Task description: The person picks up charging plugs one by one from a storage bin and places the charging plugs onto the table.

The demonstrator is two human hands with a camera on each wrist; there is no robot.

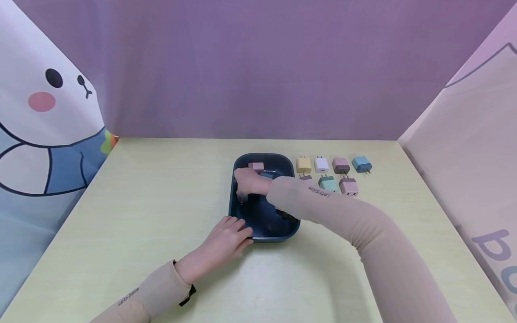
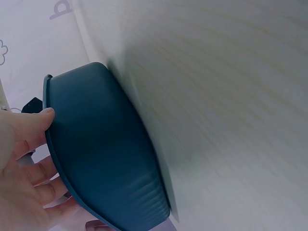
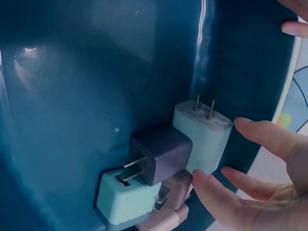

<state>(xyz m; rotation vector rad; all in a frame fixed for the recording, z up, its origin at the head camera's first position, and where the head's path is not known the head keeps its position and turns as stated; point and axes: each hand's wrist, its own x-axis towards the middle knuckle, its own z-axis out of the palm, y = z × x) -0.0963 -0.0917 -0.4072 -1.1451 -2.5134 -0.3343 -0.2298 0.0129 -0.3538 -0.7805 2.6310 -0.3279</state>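
Note:
A dark blue plastic bin (image 1: pixel 266 237) stands on the table. My left hand (image 1: pixel 227 240) holds its near left corner, with the thumb on the rim in the left wrist view. My right hand (image 1: pixel 251 181) is inside the bin at its left side. In the right wrist view, its thumb and a finger pinch a pale teal plug charger (image 3: pixel 204 137) whose two prongs stick out. Close against that one lie a dark purple charger (image 3: pixel 168 154), a mint green charger (image 3: pixel 125 199) and pinkish chargers (image 3: pixel 166 219), partly covered. A pink charger (image 1: pixel 256 167) shows at the bin's far end.
Right of the bin, chargers lie in two rows: yellow (image 1: pixel 304 165), white (image 1: pixel 321 164), mauve (image 1: pixel 341 165) and blue (image 1: pixel 361 164) behind, teal (image 1: pixel 328 183) and pink-mauve (image 1: pixel 348 186) in front. My right sleeve partly covers a dark purple one (image 1: pixel 305 177). A purple backdrop (image 1: pixel 258 67) closes off the back.

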